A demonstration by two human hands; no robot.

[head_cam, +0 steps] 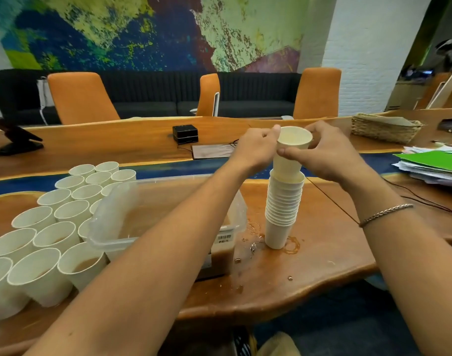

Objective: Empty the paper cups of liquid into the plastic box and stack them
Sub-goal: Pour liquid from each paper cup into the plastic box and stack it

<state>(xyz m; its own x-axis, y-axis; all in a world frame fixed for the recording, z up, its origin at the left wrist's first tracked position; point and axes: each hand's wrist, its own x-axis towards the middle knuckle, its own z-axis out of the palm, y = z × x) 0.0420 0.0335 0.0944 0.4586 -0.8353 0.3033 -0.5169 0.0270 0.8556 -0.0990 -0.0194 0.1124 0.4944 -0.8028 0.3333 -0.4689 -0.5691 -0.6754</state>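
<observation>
At two o'clock atop the stack [284, 209], left hand [255, 147] and right hand [327, 155] pinch the cup [293, 142], likely light and crushable, best held gently mid-wall.

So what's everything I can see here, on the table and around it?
top cup: one, white, partly nested atop the stack
stack: one, white cups, upright right of the box
filled cups: over a dozen, white, left of the box, some showing brown liquid
plastic box: one, clear, brown liquid inside, centre
spills: several, brown, round the stack's base
table: one, wooden
chairs: three, orange, behind the table
black box: one, far side
basket: one, woven, far right
papers: one pile, green on top, right edge
left hand: grips top cup
right hand: grips top cup
</observation>
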